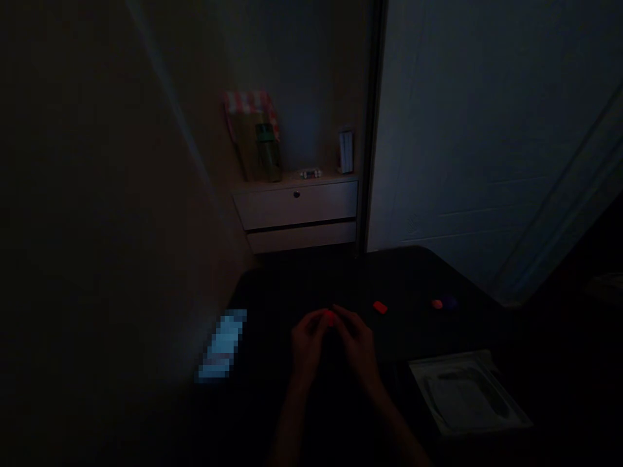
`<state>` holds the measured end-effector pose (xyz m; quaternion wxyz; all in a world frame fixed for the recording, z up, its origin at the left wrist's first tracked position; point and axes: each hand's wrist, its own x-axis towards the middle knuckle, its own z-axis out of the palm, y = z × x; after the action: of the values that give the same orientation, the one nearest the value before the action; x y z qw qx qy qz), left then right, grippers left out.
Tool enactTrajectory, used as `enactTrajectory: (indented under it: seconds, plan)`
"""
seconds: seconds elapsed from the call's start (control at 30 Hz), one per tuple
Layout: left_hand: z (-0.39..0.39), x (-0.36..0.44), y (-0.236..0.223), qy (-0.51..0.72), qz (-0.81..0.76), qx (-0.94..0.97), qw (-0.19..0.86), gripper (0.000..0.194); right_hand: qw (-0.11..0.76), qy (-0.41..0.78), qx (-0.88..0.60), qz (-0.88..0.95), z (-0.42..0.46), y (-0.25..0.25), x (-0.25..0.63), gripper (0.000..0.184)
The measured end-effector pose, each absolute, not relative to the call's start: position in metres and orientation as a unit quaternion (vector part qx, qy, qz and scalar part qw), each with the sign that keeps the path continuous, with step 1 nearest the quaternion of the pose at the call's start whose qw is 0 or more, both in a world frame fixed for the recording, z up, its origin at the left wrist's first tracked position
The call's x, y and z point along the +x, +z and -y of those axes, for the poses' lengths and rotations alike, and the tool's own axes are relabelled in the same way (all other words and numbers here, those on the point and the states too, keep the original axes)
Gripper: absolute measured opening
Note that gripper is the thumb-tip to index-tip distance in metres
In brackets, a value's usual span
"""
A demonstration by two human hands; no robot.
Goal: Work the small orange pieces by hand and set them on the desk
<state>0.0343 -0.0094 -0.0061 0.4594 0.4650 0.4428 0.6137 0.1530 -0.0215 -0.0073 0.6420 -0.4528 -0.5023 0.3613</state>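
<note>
The room is very dim. My left hand and my right hand meet over a dark table, fingertips pinched together on a small red piece. Another red piece lies on the table just right of my hands. Further right sit a small orange piece and a purple one side by side. Details of the held piece are lost in the dark.
A pale flat tray or packet lies at the table's right front. A glowing blurred rectangle rests at the table's left edge. Behind stands a white drawer unit with a green bottle and a checked bag.
</note>
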Motion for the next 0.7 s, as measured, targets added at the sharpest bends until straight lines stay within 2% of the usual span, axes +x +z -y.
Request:
enactTrajectory:
  seconds: [0.5,0.7]
  plan:
    - [0.007,0.033,-0.009,0.613,-0.444,0.501,0.420,0.022,0.599,0.363,-0.457,0.548,0.018,-0.006,0.159,0.029]
    - [0.006,0.034,-0.009,0.621,-0.452,0.461,0.443,0.035,0.594,0.371,-0.445,0.558,0.016,0.003,0.166,0.032]
